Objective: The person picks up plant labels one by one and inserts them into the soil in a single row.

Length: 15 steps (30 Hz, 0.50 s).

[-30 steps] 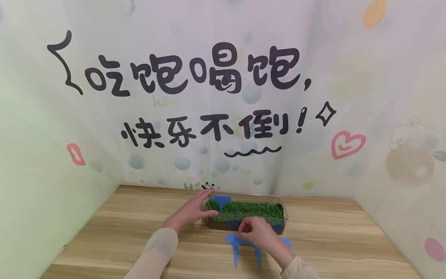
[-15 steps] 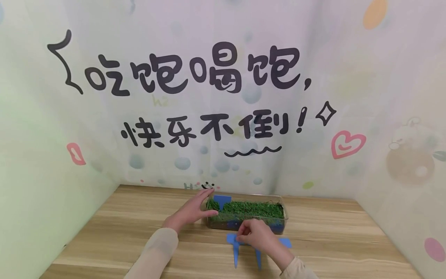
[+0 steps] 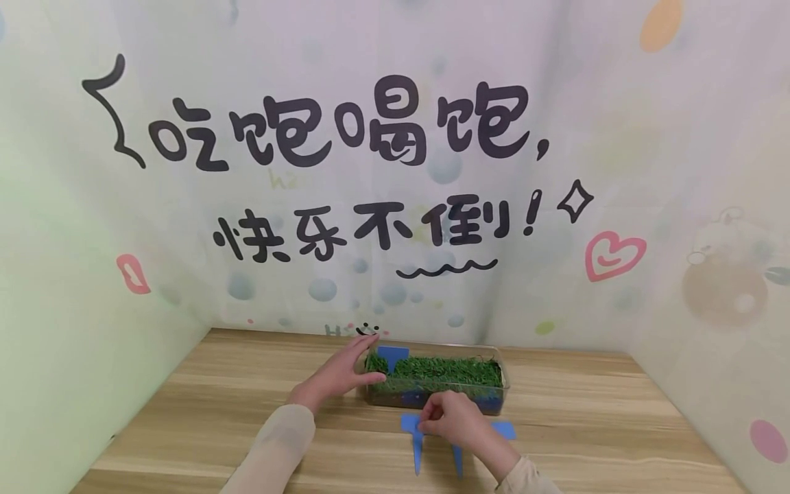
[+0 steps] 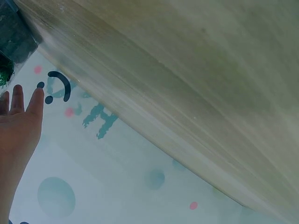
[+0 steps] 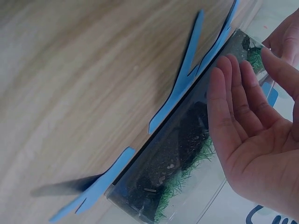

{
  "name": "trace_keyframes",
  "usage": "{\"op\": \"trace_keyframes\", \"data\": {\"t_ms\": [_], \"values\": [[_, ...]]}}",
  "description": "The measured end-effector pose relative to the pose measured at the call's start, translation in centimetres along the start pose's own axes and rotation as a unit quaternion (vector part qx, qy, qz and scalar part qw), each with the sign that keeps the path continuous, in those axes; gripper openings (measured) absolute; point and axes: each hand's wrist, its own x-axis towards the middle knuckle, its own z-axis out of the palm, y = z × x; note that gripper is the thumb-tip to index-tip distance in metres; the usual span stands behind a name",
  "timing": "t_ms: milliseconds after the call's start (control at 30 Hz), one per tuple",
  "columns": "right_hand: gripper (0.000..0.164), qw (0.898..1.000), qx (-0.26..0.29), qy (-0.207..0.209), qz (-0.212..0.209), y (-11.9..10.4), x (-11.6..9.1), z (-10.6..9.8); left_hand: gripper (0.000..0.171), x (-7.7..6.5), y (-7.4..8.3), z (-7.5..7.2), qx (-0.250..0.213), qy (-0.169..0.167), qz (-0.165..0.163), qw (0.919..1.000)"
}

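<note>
A clear rectangular box (image 3: 441, 398) holds dark soil under green grass (image 3: 453, 370), and a blue T-shaped plant label (image 3: 393, 356) stands upright at its left end. My left hand (image 3: 336, 374) rests at that end, fingers and thumb spread along the box's rim. In front lie three more blue labels: the left label (image 3: 417, 449), the middle label (image 3: 457, 458) and the right label (image 3: 506, 430), partly hidden by my right hand (image 3: 455, 417) and arm. The right thumb and forefinger hover over the left label's top; in the right wrist view the fingers bend loosely, nothing visible between them.
The wooden table (image 3: 592, 412) extends to both sides of the box. Close behind the box rises a printed cloth backdrop (image 3: 407, 302) with large black characters, and side panels (image 3: 710, 274) flank the table.
My right hand has dropped very slightly at the left label. The left hand, the box and the labels stay in place.
</note>
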Motion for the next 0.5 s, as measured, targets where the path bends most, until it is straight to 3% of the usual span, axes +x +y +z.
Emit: {"op": "trace_keyframes", "data": {"t_ms": [500], "values": [[0.014,0.999,-0.007,-0.011,0.047,-0.51,-0.23,0.04,0.084,0.07,0.09,-0.01,-0.001,0.003,-0.003,1.0000]]}}
